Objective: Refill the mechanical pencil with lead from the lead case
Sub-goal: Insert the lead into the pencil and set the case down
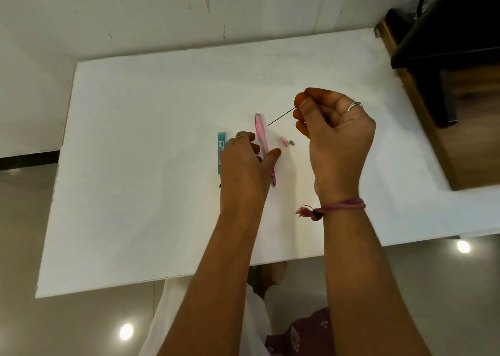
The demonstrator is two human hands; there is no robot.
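Note:
A pink mechanical pencil (261,131) lies on the white table (140,166), its open back end pointing away from me. My left hand (244,163) rests on the table with thumb and fingers around the pencil's lower half. A teal lead case (221,146) lies just left of that hand, partly hidden by it. My right hand (334,136) hovers above the table, right of the pencil, pinching a thin dark lead (281,116) that slants down toward the pencil's back end. The small pink cap with its eraser (286,142) lies between the pencil and my right hand.
A wooden cabinet (433,128) with a dark object on top stands against the table's right side. A white wall rises behind the table's far edge. My lap and glossy floor tiles show below the near edge.

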